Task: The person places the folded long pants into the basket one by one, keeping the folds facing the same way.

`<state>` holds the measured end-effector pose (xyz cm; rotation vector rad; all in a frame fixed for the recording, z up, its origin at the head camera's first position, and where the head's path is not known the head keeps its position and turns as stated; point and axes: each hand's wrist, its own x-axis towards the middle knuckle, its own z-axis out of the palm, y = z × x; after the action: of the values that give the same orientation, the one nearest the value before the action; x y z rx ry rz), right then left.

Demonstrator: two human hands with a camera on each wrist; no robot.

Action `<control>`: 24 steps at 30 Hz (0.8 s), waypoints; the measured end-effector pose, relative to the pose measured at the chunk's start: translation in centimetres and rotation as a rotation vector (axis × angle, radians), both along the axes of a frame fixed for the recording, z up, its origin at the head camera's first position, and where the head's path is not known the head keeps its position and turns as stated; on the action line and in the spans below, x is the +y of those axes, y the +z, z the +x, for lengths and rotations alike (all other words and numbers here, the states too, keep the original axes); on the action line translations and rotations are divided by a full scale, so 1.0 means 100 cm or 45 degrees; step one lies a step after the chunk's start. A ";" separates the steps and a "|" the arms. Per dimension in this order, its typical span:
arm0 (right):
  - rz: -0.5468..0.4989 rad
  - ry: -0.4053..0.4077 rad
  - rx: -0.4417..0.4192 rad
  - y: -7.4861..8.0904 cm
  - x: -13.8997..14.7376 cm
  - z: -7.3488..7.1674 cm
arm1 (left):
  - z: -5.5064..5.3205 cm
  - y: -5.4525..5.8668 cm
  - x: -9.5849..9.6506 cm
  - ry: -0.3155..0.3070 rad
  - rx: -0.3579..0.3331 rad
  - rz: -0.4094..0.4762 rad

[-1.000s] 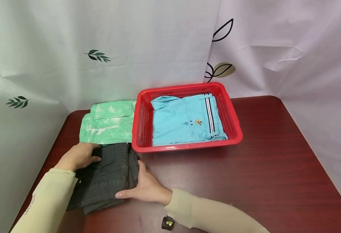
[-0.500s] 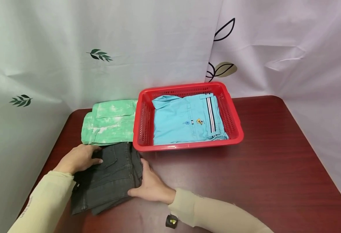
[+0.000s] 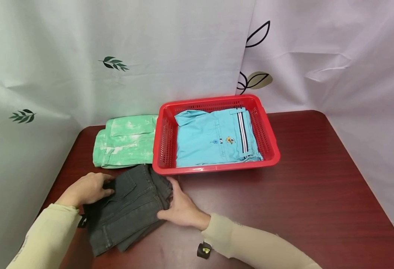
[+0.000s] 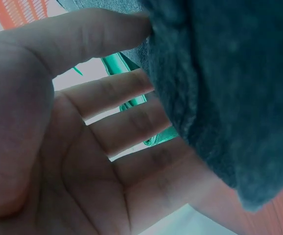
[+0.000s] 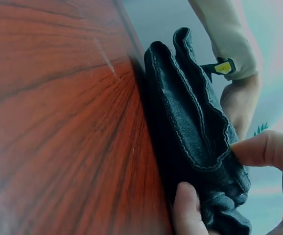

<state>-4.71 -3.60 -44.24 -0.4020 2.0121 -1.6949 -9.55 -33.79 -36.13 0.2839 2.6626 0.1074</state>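
Observation:
Folded dark grey jeans (image 3: 129,211) lie at an angle near the front left of the table, between both hands. My left hand (image 3: 86,189) grips their left edge; in the left wrist view its thumb (image 4: 97,33) is on one side of the denim and the fingers reach behind it. On the right edge, my right hand (image 3: 185,210) pinches the layered waist side. The right wrist view shows its thumb (image 5: 261,151) against the upper layers of the jeans (image 5: 190,117) and a fingertip (image 5: 185,196) lower down, close to the tabletop.
A red plastic basket (image 3: 213,170) holding folded light blue trousers (image 3: 200,140) stands just behind the jeans, to their right. Left of it lies a folded green-and-white garment (image 3: 129,140). Patterned white curtains (image 3: 183,48) surround the wooden table (image 3: 304,194).
The jeans have slid to the right and turned, their near end swinging toward the front. My right hand has moved right with them; my left hand has come slightly nearer the front.

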 end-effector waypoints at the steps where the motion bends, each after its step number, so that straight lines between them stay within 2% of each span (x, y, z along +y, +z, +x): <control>1: 0.001 -0.008 -0.007 0.000 0.001 0.000 | 0.001 0.000 0.000 0.006 -0.003 0.001; 6: 0.015 -0.036 -0.065 0.005 0.006 -0.002 | 0.003 0.001 0.003 0.041 -0.016 -0.013; 15: -0.050 0.007 -0.272 0.011 0.017 -0.005 | 0.013 -0.001 0.002 0.063 -0.052 -0.023; 20: -0.007 0.079 -0.258 0.011 0.018 -0.007 | 0.020 -0.002 0.002 0.079 -0.056 -0.009; 24: -0.004 0.077 -0.260 0.011 0.018 -0.005 | 0.022 -0.004 0.002 0.096 -0.076 -0.013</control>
<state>-5.19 -1.84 -43.15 -0.2758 1.8325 -1.6328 -7.31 -33.56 -36.51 0.1742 2.6143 0.1245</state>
